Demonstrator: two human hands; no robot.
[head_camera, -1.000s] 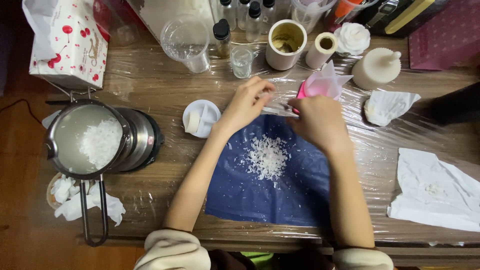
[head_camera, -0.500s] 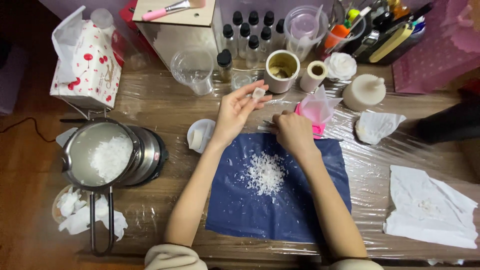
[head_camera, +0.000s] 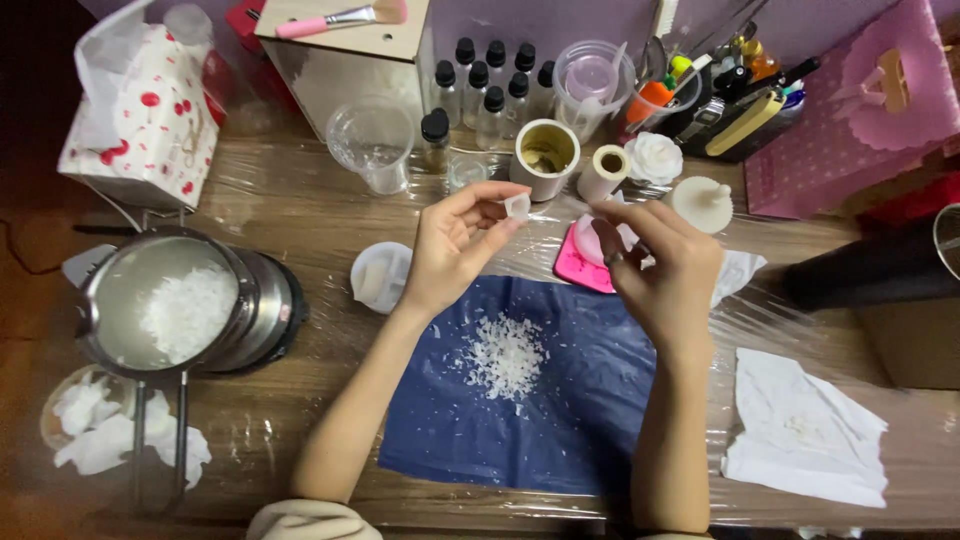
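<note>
Flakes (head_camera: 505, 357) lie heaped on the blue cloth (head_camera: 590, 420), so scraping looks partly done. Above the cloth, the left hand (head_camera: 455, 250) pinches a small white piece (head_camera: 517, 206); the right hand (head_camera: 660, 265) curls over the pink mould (head_camera: 578, 268), grip unclear

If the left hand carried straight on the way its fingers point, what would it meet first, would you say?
Probably the right hand: the left hand points rightward with a small white piece toward it, though heights are unclear.

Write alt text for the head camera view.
A left hand pinches a small white piece while the right hand works at a pink mold, above a blue cloth bearing white flakes. A pot sits left.
</note>
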